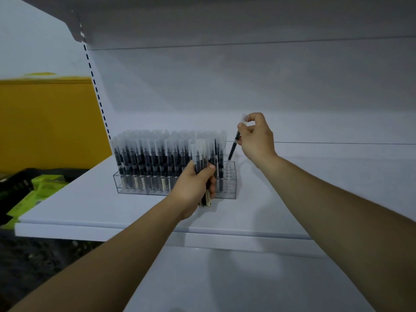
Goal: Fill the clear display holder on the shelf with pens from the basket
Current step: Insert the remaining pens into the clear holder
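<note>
White shelf (90, 206): bore clear holder (230, 188).
Left grip (191, 187): grasped pen bundle (200, 154).
Right grip (256, 138): pinched one pen (233, 149), holder's three o'clock.

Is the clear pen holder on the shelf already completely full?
No: the display holder has empty slots at its right end, where the right hand pinches a single pen tilted over them.

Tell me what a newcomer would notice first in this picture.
The dense block of capped black pens packed upright in the clear display holder on the white shelf. Beside it, the right hand pinches a single pen tilted over the holder's unfilled right end, while the left hand grips a bundle of pens in front. A yellow panel stands out at far left.
</note>
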Action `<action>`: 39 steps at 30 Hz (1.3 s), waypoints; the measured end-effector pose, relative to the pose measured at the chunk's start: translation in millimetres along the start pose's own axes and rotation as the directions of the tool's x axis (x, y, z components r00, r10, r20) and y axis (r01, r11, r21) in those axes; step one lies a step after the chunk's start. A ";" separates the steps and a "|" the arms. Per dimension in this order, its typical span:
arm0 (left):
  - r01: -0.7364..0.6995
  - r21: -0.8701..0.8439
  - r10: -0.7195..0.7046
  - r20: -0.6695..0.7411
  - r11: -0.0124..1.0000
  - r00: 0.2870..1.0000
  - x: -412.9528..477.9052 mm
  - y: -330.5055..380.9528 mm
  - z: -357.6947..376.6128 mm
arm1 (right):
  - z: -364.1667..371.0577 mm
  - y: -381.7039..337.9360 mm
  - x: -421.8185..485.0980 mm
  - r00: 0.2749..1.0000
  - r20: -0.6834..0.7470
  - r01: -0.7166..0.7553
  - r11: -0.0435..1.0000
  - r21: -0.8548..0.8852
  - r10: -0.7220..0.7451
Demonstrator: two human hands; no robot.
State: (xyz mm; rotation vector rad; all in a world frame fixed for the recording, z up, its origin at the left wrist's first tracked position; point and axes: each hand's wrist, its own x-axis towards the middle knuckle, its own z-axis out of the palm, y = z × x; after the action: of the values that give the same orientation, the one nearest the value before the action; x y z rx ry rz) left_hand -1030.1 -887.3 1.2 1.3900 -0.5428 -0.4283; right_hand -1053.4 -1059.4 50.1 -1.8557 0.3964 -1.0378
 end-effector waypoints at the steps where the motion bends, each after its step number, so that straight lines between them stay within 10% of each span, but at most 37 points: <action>1: -0.003 0.002 0.003 -0.001 1.000 1.000 1.0 -0.6 -0.8 | 1.7 1.4 1.9 1.000 0.006 0.001 1.000 0.000 -0.001; 19: 0.004 -0.018 -0.004 0.006 1.000 1.000 4.2 -4.5 -7.3 | 22.0 23.8 -2.1 0.981 0.180 -0.011 0.955 -0.298 0.067; 25: 0.029 -0.055 -0.028 0.018 0.998 0.999 1.9 1.3 -4.0 | 3.7 1.3 -18.5 0.998 0.021 0.065 0.979 -0.194 -0.062; 39: 0.017 0.013 -0.018 0.093 1.000 0.995 -5.1 14.0 15.3 | -12.7 -25.8 -51.9 0.956 0.279 0.129 0.982 -0.137 -0.086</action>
State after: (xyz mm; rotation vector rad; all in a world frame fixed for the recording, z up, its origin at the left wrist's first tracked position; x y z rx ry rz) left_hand -1043.7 -894.6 15.9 1.3925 -0.6110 -0.5067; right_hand -1097.9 -1020.3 49.2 -2.1458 0.2180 -0.8249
